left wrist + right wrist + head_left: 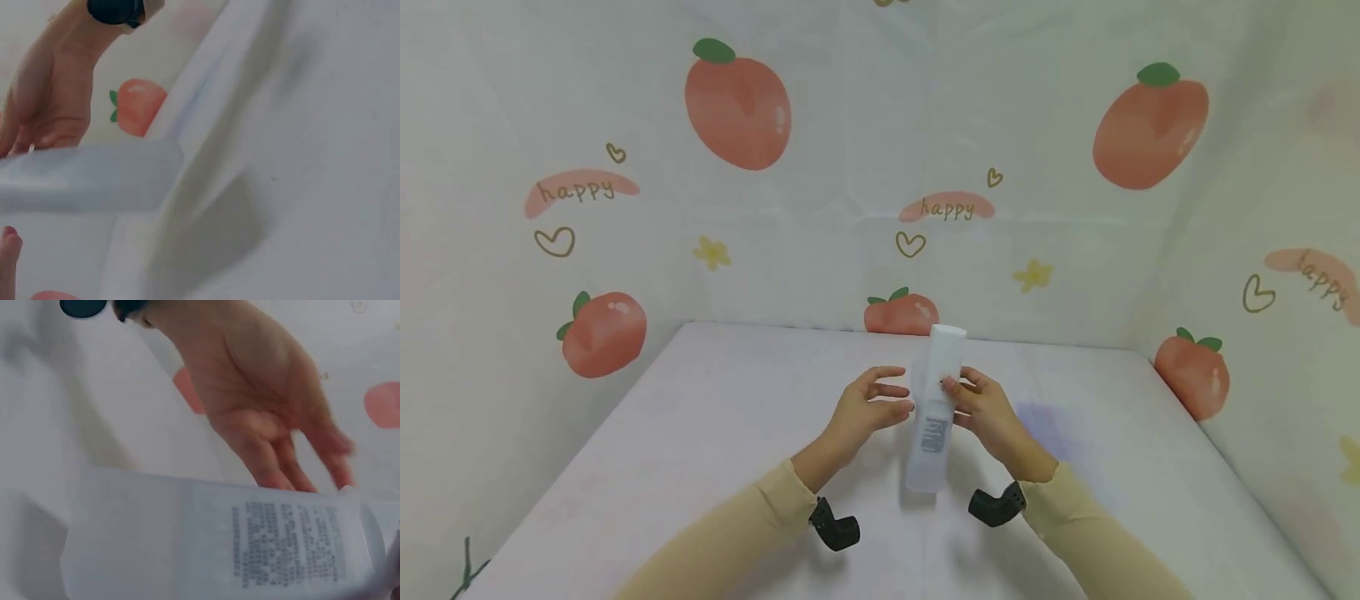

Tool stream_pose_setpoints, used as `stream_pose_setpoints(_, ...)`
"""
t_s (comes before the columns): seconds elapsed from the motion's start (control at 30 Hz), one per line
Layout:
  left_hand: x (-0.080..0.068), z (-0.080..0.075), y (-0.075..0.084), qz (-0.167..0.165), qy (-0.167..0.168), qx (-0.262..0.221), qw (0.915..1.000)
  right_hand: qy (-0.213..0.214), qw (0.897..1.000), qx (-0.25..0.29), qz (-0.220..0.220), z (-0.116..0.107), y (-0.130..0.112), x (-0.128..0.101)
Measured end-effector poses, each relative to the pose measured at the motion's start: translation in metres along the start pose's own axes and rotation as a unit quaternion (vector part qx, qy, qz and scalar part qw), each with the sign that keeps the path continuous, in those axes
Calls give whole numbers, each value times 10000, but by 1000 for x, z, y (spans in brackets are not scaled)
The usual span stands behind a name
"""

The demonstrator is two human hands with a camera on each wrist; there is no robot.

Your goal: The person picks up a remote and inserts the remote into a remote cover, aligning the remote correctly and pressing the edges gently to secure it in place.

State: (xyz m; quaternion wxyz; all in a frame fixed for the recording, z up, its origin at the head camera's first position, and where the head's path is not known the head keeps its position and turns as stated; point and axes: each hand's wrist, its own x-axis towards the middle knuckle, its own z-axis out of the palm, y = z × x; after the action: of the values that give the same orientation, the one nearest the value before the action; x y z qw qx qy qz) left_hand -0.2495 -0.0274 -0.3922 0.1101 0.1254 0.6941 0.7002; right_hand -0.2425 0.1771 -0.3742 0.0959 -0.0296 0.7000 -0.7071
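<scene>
A tall, slim white bottle [927, 471] with a white cap-like upper part [947, 343] leans slightly, its top towards the far side. Small dark print [287, 544] covers part of its side. My right hand [992, 417] grips the bottle around its middle, thumb in front and fingers behind. On the other side my left hand [861, 412] is held close, fingers loosely bent and apart, with a narrow gap to the bottle. The left wrist view shows the bottle's lower end [94, 178] above the tabletop, casting a shadow.
The white-covered table [737, 383] meets a cloth backdrop [835, 125] printed with peaches, hearts and "happy" lettering. A black wrist camera [835, 525] sits by the left sleeve [730, 533], and another black camera [997, 505] by the right one.
</scene>
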Motion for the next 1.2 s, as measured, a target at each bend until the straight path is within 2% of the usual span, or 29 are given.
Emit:
stream_pose_setpoints(0.07, -1, 0, -2, -62, 123, -247, 9996, 92, 9999, 48, 23, -3, -1, 0)
stream_pose_setpoints(0.23, 0, 10, -7, -292, 280, -321, 9987, -69, 9999, 74, 99, -1, 2, 0)
stream_pose_setpoints(0.33, -1, 21, -10, -410, 653, -531, 9956, -33, 9999, -6, 138, 4, 5, -1)
stream_pose_setpoints(0.47, -2, 30, -13, -603, 1216, -798, 9875, 114, 9991, -390, 85, 9, 7, -4)
stream_pose_setpoints(0.6, 0, 33, -12, -666, 1500, -871, 9826, 237, 9975, -671, -12, 16, 7, -7)
stream_pose_setpoints(0.83, 7, 32, -4, -979, 1534, -660, 9811, 352, 9953, -895, 97, 26, 7, -12)
stream_pose_setpoints(1.0, 15, 29, 3, -1200, 1555, -832, 9770, 315, 9946, -987, -89, 32, 7, -15)
stream_pose_setpoints(1.1, 18, 28, 4, -1206, 1560, -970, 9756, 265, 9954, -905, -174, 30, 6, -14)
stream_pose_setpoints(1.2, 17, 28, 2, -1037, 1482, -974, 9787, 303, 9972, -675, -123, 26, 3, -10)
